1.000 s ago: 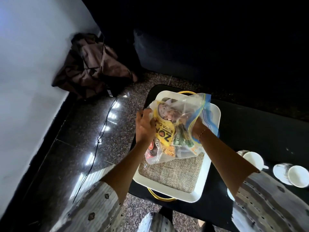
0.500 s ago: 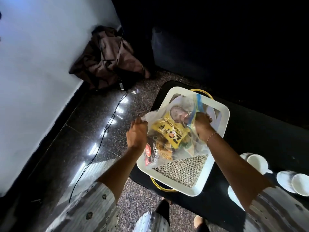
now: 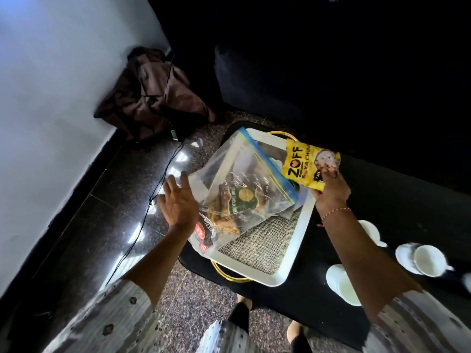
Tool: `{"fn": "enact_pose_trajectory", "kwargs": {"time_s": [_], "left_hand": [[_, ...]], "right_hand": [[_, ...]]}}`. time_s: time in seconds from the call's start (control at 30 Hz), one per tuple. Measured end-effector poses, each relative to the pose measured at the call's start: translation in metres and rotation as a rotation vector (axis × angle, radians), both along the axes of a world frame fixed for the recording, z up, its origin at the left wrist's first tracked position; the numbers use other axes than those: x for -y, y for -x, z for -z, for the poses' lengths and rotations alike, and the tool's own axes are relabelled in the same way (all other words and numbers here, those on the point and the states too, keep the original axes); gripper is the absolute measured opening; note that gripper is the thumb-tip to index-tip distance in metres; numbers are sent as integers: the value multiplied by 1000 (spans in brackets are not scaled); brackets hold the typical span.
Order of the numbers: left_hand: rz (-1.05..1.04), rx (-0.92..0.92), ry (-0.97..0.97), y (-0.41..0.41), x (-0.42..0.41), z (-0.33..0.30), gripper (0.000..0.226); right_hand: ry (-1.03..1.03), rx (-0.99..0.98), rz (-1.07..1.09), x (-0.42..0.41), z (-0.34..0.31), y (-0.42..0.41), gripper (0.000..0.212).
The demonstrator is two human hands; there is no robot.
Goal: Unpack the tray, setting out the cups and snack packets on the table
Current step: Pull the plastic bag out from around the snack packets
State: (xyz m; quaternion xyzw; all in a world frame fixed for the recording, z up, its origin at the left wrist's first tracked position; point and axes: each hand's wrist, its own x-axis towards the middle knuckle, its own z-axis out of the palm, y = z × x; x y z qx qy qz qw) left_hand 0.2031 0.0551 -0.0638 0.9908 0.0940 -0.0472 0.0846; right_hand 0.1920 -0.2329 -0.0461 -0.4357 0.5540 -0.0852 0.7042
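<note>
Yellow snack packet (image 3: 307,163) is pinched in my right hand (image 3: 331,191) above the white tray (image 3: 297,233); my left hand (image 3: 178,201), fingers spread, rests against the clear bag (image 3: 237,179).

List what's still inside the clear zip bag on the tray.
Inside the zip bag: a green packet and a dark red-labelled packet near the bottom corner. Others may sit beneath; the crumpled plastic hides them. The yellow packet is out, in the right hand.

A home living room: polished granite floor (image 3: 107,220), dark sofa (image 3: 293,80), low black table (image 3: 382,200), crumpled clothing (image 3: 153,95).
</note>
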Motion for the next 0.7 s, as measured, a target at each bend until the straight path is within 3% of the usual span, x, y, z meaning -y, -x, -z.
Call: {"fn": "enact_pose_trajectory", "kwargs": {"time_s": [0.1,0.17,0.27,0.33,0.4,0.6,0.63,0.7], "left_hand": [[176,126,140,-4,39,-7,55],[581,153,115,-8,74,-6,58],[1061,-127,-45,-12,117,6,70],[1098,-301,-150,-13,129,14,78],[1050,-335,-231,-12,131,15,78],[1059,-328,-392,1,106,6,52],[1064,-327,-395,2,100,4,50],[1087,-257,-380,9,88,0,48]], "right_hand": [[-41,25,81,2,4,-1,31],[-25,61,159,-2,8,-4,35],[-3,77,164,-5,8,-7,36],[18,80,165,1,10,-6,34],[26,60,116,7,17,-2,31],[120,-294,-474,0,35,15,14],[132,-332,-532,-3,34,16,16],[355,-441,-631,-9,29,19,38]]}}
